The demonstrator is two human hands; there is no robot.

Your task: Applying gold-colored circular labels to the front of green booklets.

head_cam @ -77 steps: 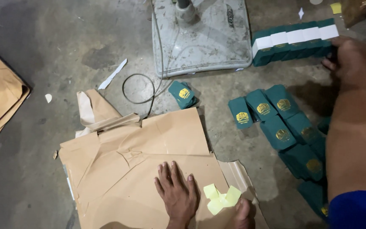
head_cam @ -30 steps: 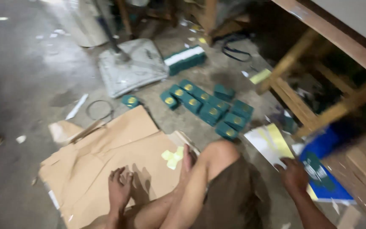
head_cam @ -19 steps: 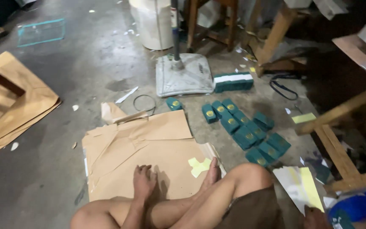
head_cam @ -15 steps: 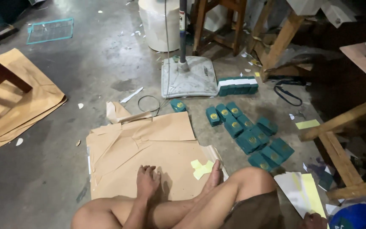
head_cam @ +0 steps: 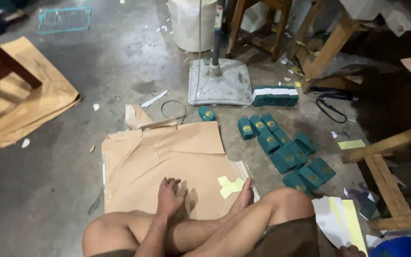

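Left hand (head_cam: 170, 195) lies flat on the brown paper (head_cam: 167, 157) spread on the floor in front of the seated person.

Its fingers are spread and grip nothing; a broad, even press looks the best way to keep that creased sheet from sliding. A yellow cut-out (head_cam: 229, 186) lies just beside it. The right hand (head_cam: 350, 250) barely shows by the white and yellow sheets (head_cam: 336, 219), so I can't tell its grip. Beyond, the small green boxes (head_cam: 284, 152) are closed, contents hidden; the white bucket (head_cam: 191, 24) shows only its wall.
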